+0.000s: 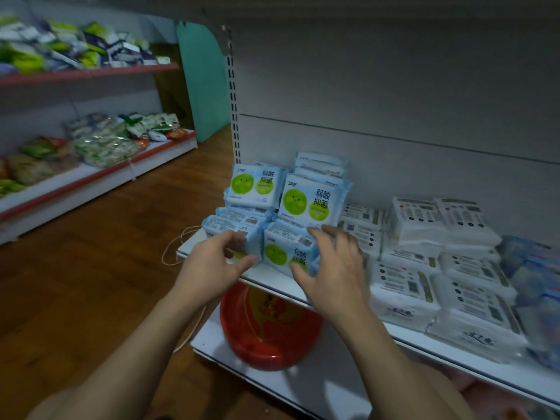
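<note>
Head view: left hand (pixel 212 263) is gripping, fingers half-curled, a pale-blue plastic packet (pixel 224 227) at the front of a white metal shelf (pixel 271 277), while right hand (pixel 331 268) is clasping the matching green-circled packet (pixel 281 253) just beside it.

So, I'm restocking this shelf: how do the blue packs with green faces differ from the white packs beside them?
The blue packs show a green face and big characters; the white packs carry small dark print. Some blue packs stand upright, while the white packs lie flat in stacks. Both are soft wrapped packs on the same shelf.
</note>
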Available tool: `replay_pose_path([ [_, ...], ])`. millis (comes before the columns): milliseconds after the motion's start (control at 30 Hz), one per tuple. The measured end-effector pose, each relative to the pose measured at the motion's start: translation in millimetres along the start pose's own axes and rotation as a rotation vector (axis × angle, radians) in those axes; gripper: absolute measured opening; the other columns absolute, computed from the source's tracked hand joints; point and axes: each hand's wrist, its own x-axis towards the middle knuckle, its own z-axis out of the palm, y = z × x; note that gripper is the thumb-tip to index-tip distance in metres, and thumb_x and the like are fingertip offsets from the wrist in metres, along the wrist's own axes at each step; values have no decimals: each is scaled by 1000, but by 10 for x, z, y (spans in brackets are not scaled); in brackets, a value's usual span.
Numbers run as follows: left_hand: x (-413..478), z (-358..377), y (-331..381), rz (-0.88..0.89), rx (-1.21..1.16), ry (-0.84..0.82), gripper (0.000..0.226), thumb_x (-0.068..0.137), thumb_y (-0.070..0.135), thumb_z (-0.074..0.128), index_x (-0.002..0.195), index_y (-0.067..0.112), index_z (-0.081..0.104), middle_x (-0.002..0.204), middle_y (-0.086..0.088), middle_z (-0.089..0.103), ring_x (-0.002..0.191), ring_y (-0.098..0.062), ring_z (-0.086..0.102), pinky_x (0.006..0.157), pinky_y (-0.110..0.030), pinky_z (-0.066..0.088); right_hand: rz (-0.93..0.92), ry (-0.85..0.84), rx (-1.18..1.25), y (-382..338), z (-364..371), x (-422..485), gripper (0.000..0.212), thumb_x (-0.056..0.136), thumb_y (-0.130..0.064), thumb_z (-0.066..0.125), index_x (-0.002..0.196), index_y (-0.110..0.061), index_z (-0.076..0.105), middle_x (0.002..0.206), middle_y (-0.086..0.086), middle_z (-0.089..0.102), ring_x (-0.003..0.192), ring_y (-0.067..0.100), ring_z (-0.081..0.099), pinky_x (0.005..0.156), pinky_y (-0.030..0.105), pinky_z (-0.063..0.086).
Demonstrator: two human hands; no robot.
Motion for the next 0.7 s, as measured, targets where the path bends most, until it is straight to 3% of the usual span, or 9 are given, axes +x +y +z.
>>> replay_pose_path([
  [367,-123,-408,102,5,352,27,54,78,47,74,125,29,55,120,9,60,109,-10,56,89,-36,52,-52,-61,143,-319,145,17,67,75,-42,72,134,-19,50,131,7,48,126,28,38,108,43,37],
  [500,88,-446,98,54,465,40,59,79,50,71,131,29,51,127,6,55,118,-15,50,92,-36,50,-56,-56,150,-376,159,102,66,78,-42,69,137,-21,47,135,8,46,127,25,28,112,43,28],
  [700,745,-364,-15,165,391,56,72,79,41,74,139,22,41,139,-5,44,128,-26,38,97,-39,40,-93,154,115,-422,333,293,62,69,-35,78,124,-16,59,123,9,55,119,28,39,105,50,40],
])
